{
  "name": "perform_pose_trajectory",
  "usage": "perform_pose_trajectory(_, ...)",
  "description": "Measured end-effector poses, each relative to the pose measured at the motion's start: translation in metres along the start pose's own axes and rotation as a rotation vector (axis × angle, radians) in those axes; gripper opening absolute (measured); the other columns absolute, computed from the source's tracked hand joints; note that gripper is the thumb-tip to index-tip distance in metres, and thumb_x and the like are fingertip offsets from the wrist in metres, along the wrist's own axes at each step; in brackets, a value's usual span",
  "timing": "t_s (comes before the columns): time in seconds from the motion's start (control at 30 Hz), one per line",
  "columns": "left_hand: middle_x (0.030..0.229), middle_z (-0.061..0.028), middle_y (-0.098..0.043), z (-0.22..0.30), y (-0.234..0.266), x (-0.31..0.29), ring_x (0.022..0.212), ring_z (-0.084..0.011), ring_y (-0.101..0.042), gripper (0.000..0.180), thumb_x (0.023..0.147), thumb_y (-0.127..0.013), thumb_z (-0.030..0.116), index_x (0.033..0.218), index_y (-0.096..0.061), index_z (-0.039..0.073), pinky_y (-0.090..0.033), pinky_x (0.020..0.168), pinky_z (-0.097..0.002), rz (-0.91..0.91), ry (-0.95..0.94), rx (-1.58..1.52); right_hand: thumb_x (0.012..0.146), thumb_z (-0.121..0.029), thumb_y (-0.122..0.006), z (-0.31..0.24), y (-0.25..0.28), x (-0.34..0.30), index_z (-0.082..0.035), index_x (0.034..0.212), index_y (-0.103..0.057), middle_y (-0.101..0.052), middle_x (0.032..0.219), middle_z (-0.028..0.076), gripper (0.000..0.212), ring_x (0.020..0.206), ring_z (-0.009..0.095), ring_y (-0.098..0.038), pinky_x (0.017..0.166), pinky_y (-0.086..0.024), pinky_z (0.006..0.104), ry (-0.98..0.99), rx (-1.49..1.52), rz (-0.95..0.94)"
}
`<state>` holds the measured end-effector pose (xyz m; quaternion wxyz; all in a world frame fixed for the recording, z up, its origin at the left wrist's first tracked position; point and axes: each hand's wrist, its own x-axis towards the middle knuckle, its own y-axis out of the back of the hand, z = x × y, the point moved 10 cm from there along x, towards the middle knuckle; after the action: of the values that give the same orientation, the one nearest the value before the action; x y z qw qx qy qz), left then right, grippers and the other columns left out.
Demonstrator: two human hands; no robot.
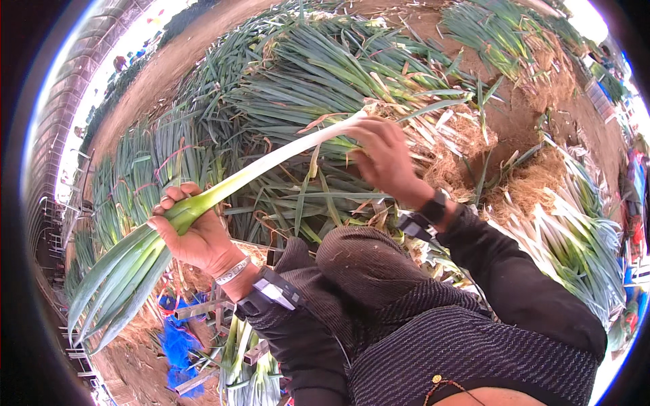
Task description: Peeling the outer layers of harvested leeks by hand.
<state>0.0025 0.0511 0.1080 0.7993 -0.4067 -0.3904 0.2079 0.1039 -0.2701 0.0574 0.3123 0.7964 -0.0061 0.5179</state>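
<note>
A single long leek (271, 162) with a clean white shaft stretches slantwise across the view. My left hand (193, 233) is wrapped round it where the shaft turns green, and its leaves fan out below that hand to the lower left. At the far end, my right hand (387, 152) has its fingers bent close to the white root end, seemingly pinching there; the fingertips are partly hidden. Under and beyond the leek lies a big heap of leeks (298, 88), their roots pointing right. A dry strip of leaf hangs just below my right hand.
More rooted leeks (569, 237) lie at the right, and another pile (494, 34) at the far right. Tied bundles (128, 183) stand at the left. Near my left forearm are a metal frame (203, 308), blue plastic (177, 345) and some trimmed leeks (250, 365).
</note>
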Motion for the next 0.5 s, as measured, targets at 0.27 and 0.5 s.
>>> perform_pose_trajectory(0.27, 0.086, -0.0036, -0.06, -0.017, -0.018, -0.007, 0.089, -0.021, -0.055, 0.022, 0.089, -0.066, 0.029, 0.088, -0.06, 0.008, -0.045, 0.088, -0.0412, -0.066, 0.037, 0.06, 0.073, -0.021, -0.073, -0.056, -0.049, 0.057, -0.016, 0.099, -0.059, -0.056, 0.097, 0.003, 0.03, 0.099, 0.027, -0.053, 0.081, -0.043, 0.0433, 0.094, 0.286, -0.119)
perform_pose_trajectory(0.5, 0.082, -0.0043, -0.059, -0.003, -0.006, -0.006, 0.086, -0.0221, -0.054, 0.021, 0.089, -0.066, 0.026, 0.086, -0.059, 0.006, -0.045, 0.088, -0.0425, -0.032, 0.043, 0.039, 0.079, -0.009, -0.072, -0.048, -0.041, 0.055, -0.007, 0.087, -0.059, -0.062, 0.092, 0.007, 0.016, 0.091, 0.025, -0.061, 0.074, -0.048, 0.0341, 0.05, 0.769, -0.188)
